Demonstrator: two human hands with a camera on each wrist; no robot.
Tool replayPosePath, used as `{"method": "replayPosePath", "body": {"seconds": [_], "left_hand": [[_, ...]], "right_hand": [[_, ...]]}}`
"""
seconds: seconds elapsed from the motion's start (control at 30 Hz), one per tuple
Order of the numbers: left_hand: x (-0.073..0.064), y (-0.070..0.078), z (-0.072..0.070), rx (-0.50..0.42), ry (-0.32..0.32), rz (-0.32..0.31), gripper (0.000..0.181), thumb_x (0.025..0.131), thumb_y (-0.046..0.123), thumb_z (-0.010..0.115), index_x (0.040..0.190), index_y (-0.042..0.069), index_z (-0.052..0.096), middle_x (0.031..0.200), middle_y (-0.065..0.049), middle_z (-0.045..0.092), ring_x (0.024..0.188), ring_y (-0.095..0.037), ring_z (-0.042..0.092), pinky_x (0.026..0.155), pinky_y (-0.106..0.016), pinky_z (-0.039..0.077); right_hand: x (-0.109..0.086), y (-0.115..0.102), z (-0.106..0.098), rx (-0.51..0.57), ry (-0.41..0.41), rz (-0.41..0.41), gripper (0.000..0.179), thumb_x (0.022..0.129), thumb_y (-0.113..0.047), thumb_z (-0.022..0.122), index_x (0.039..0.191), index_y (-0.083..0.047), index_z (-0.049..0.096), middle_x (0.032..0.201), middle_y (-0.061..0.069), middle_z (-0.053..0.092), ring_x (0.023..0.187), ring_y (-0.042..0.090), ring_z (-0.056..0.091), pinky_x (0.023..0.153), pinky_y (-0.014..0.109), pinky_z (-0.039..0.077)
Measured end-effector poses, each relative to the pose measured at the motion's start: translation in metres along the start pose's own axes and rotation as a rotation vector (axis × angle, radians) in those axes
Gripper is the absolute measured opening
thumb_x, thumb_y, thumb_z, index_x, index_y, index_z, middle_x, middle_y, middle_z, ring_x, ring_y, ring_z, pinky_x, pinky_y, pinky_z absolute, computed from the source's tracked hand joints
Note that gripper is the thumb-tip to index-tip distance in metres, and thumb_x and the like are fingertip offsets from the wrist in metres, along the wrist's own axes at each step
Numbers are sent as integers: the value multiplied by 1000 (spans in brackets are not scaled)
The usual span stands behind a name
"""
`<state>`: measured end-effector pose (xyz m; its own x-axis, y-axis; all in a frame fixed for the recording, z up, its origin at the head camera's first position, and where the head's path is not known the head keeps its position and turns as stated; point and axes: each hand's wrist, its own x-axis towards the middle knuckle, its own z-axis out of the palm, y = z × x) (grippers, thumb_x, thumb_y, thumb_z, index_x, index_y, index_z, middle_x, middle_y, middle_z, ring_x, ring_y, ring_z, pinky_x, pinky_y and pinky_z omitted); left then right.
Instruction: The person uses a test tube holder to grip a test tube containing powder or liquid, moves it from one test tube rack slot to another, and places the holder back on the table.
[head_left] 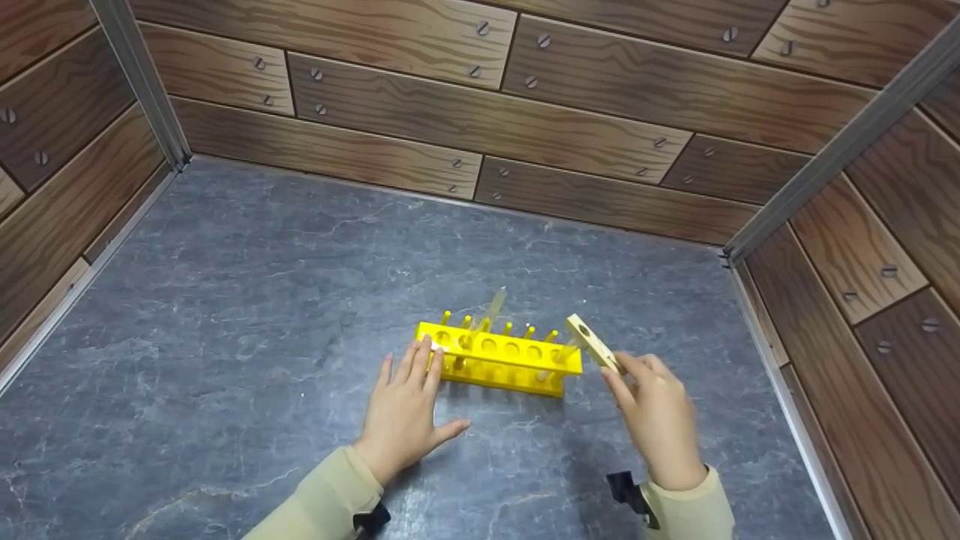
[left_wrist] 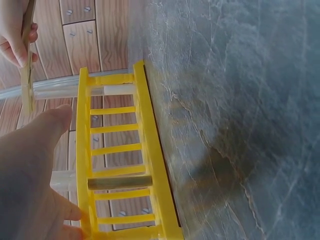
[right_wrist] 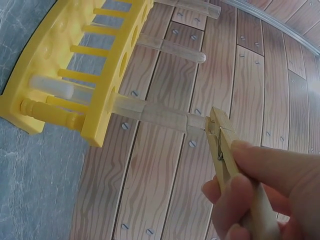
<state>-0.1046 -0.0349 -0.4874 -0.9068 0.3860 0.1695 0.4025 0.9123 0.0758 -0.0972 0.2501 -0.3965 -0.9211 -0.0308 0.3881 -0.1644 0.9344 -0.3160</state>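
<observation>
The wooden clamp (head_left: 592, 343) is right up at the top of the test tube (right_wrist: 150, 112), which stands in the end hole of the yellow rack (head_left: 523, 361); whether it bites is hard to say. The right hand (head_left: 660, 416) pinches the clamp, fingers curled. The left hand (head_left: 403, 409), thumb spread wide, reaches the rack's other end, its fingers partly hidden in the wrist view.

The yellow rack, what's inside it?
One tube with something white and another with something brownish are in the yellow rack. The left hand covers part of its left end, hiding what's behind.
</observation>
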Motion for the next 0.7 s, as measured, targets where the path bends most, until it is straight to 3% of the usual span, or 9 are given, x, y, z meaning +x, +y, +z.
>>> {"method": "replayPosePath", "body": {"seconds": [0.47, 0.7], "left_hand": [[0, -1, 0, 13, -9, 6, 104, 79, 81, 21, 146, 2, 27, 152, -19, 17, 138, -32, 21, 107, -56, 21], [0, -2, 2, 0, 16, -2, 101, 79, 76, 42, 145, 2, 29, 152, -19, 19, 138, -33, 21, 106, -56, 22]], "right_hand": [[3, -4, 9, 14, 0, -34, 27, 84, -19, 70, 104, 0, 70, 77, 7, 57, 53, 12, 49, 44, 26, 40], [5, -7, 11, 21, 5, -49, 27, 84, -19, 70, 105, -1, 70, 81, 9, 60, 50, 11, 44, 42, 24, 36]]}}
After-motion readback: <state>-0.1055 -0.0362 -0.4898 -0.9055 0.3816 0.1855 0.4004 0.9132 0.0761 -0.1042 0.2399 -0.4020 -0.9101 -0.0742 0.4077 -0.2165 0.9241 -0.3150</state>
